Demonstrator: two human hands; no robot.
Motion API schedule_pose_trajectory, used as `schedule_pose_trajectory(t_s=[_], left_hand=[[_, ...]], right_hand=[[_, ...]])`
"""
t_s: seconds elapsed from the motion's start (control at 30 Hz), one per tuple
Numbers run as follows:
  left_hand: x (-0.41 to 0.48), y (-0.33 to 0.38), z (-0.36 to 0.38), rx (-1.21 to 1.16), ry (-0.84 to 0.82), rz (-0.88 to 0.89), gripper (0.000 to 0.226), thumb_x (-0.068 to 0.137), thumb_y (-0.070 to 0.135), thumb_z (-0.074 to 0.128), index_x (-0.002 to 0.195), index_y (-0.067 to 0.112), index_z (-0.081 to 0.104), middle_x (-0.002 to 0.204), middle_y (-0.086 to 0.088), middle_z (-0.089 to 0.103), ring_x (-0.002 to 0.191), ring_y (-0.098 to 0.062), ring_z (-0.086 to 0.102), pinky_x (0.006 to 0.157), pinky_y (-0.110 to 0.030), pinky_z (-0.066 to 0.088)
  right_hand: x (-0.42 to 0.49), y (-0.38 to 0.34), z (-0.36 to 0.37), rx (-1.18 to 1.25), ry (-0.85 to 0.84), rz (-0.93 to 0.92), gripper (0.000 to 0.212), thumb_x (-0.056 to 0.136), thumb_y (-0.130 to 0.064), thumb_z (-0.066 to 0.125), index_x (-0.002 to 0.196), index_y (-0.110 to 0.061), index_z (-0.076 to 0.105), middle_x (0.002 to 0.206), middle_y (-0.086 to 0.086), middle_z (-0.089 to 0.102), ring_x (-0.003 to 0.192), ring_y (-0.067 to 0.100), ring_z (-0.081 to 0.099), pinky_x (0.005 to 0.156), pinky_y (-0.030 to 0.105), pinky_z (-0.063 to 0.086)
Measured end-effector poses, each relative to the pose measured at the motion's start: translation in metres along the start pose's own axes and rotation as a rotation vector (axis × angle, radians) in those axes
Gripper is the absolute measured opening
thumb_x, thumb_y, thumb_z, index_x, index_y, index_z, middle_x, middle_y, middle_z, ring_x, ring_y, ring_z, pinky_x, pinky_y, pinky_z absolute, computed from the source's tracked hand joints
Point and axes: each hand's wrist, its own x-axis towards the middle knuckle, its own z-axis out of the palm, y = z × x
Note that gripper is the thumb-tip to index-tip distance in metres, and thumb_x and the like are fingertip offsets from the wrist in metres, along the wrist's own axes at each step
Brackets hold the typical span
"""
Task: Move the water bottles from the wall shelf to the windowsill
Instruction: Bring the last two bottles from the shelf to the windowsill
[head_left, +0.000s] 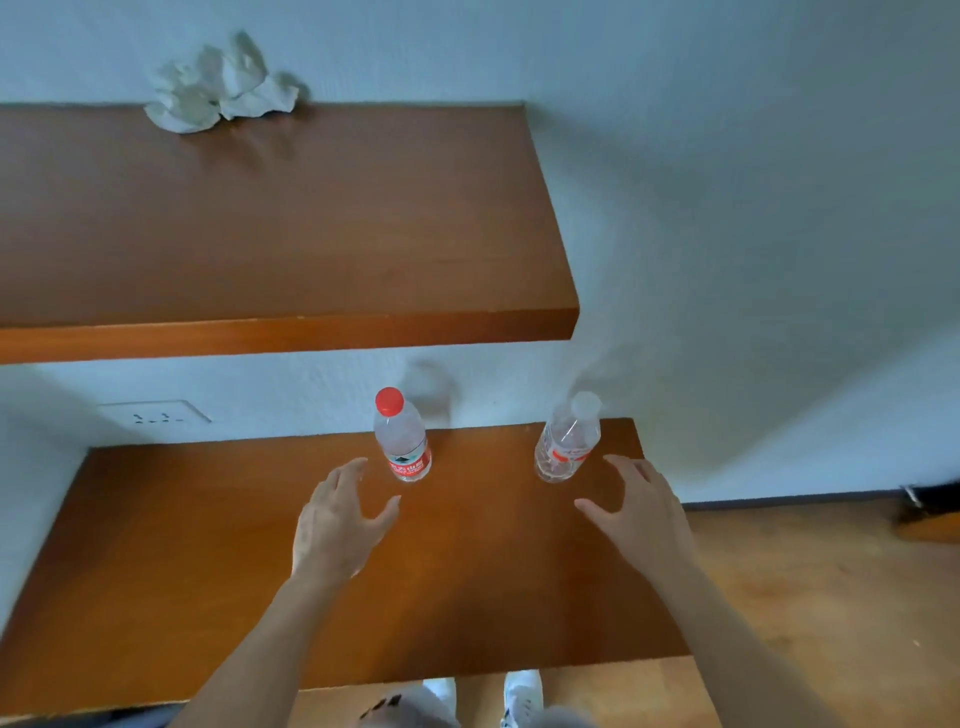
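Note:
Two clear water bottles stand upright near the back of the lower wooden wall shelf (208, 545). The left bottle (402, 441) has a red cap and a red label. The right bottle (568, 441) has a white cap and a thin red band, and it stands close to the shelf's right end. My left hand (337, 519) hovers just in front and left of the red-capped bottle, fingers spread, holding nothing. My right hand (639, 512) hovers just right of the white-capped bottle, also spread and holding nothing. No windowsill is in view.
An upper wooden shelf (285, 218) juts out above the lower one, with crumpled white paper (223, 85) at its back. A wall socket (156, 415) sits left of the bottles. Wooden floor (831, 597) lies to the right, with a dark object (930, 506) at the edge.

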Motion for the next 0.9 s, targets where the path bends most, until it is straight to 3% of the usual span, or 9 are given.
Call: schedule_pose_trajectory(t_s=[0.23, 0.33, 0.43, 0.5, 0.6, 0.7, 0.77, 0.83, 0.9], left_hand=[[0.038, 0.026, 0.013, -0.362, 0.018, -0.115, 0.099, 0.066, 0.043, 0.088, 0.145, 0.022, 0.032, 0.143, -0.003, 0.048, 0.124, -0.016, 0.048, 0.095, -0.036, 0.048], [0.051, 0.036, 0.019, -0.491, -0.001, -0.212, 0.093, 0.060, 0.044, 0.091, 0.133, 0.024, 0.037, 0.120, 0.003, 0.052, 0.110, -0.017, 0.052, 0.086, -0.033, 0.053], [0.056, 0.051, 0.019, -0.565, -0.007, -0.321, 0.069, 0.062, 0.039, 0.092, 0.111, 0.022, 0.047, 0.095, 0.015, 0.054, 0.089, -0.012, 0.054, 0.075, -0.028, 0.051], [0.058, 0.064, 0.016, -0.614, -0.026, -0.360, 0.035, 0.071, 0.023, 0.088, 0.080, 0.020, 0.054, 0.067, 0.024, 0.058, 0.070, -0.006, 0.051, 0.069, -0.019, 0.047], [0.061, 0.085, 0.008, -0.692, -0.030, -0.347, 0.046, 0.081, -0.002, 0.075, 0.066, 0.027, 0.043, 0.041, 0.027, 0.052, 0.050, 0.002, 0.054, 0.043, -0.003, 0.039], [0.064, 0.085, 0.007, -0.715, -0.035, -0.325, 0.040, 0.084, -0.001, 0.073, 0.071, 0.026, 0.047, 0.058, 0.022, 0.056, 0.062, -0.001, 0.048, 0.044, -0.003, 0.041], [0.064, 0.070, 0.013, -0.657, -0.031, -0.334, 0.026, 0.080, 0.017, 0.081, 0.087, 0.020, 0.056, 0.082, 0.011, 0.059, 0.076, -0.009, 0.052, 0.065, -0.017, 0.050], [0.061, 0.064, 0.014, -0.595, -0.050, -0.349, 0.055, 0.071, 0.037, 0.086, 0.111, 0.015, 0.056, 0.107, -0.002, 0.060, 0.095, -0.018, 0.056, 0.082, -0.032, 0.053], [0.056, 0.063, 0.014, -0.603, -0.035, -0.325, 0.077, 0.064, 0.047, 0.087, 0.124, 0.017, 0.050, 0.116, -0.003, 0.057, 0.105, -0.021, 0.056, 0.082, -0.035, 0.054]], right_hand=[[0.057, 0.003, 0.019, 0.424, -0.115, 0.067, 0.107, 0.058, -0.054, 0.089, 0.147, -0.033, 0.033, 0.142, -0.004, 0.047, 0.124, 0.014, 0.050, 0.101, 0.036, 0.047], [0.077, 0.005, 0.026, 0.567, -0.173, 0.047, 0.111, 0.051, -0.055, 0.092, 0.144, -0.038, 0.034, 0.142, -0.010, 0.049, 0.124, 0.011, 0.052, 0.103, 0.038, 0.049], [0.091, 0.004, 0.029, 0.595, -0.186, -0.054, 0.083, 0.053, -0.035, 0.096, 0.122, -0.039, 0.051, 0.116, -0.019, 0.063, 0.109, 0.007, 0.061, 0.094, 0.029, 0.050], [0.094, -0.002, 0.025, 0.603, -0.224, -0.120, 0.053, 0.060, -0.018, 0.094, 0.100, -0.032, 0.061, 0.096, -0.012, 0.067, 0.093, 0.009, 0.065, 0.083, 0.024, 0.050], [0.095, -0.007, 0.029, 0.602, -0.299, -0.150, 0.032, 0.069, -0.018, 0.090, 0.085, -0.024, 0.064, 0.084, -0.002, 0.069, 0.084, 0.014, 0.067, 0.080, 0.029, 0.056], [0.092, -0.007, 0.035, 0.589, -0.280, -0.059, 0.035, 0.069, -0.026, 0.089, 0.091, -0.027, 0.061, 0.088, -0.006, 0.068, 0.086, 0.011, 0.066, 0.080, 0.027, 0.055], [0.088, -0.011, 0.039, 0.569, -0.227, -0.038, 0.031, 0.072, -0.028, 0.088, 0.087, -0.029, 0.060, 0.084, -0.008, 0.068, 0.081, 0.012, 0.067, 0.077, 0.027, 0.055], [0.083, -0.018, 0.037, 0.589, -0.130, 0.019, 0.043, 0.072, -0.027, 0.089, 0.095, -0.035, 0.053, 0.087, -0.018, 0.061, 0.081, 0.005, 0.062, 0.072, 0.012, 0.046], [0.080, -0.025, 0.034, 0.642, -0.027, 0.062, 0.063, 0.069, -0.028, 0.091, 0.113, -0.033, 0.046, 0.095, -0.023, 0.055, 0.086, 0.000, 0.058, 0.068, 0.004, 0.040]])
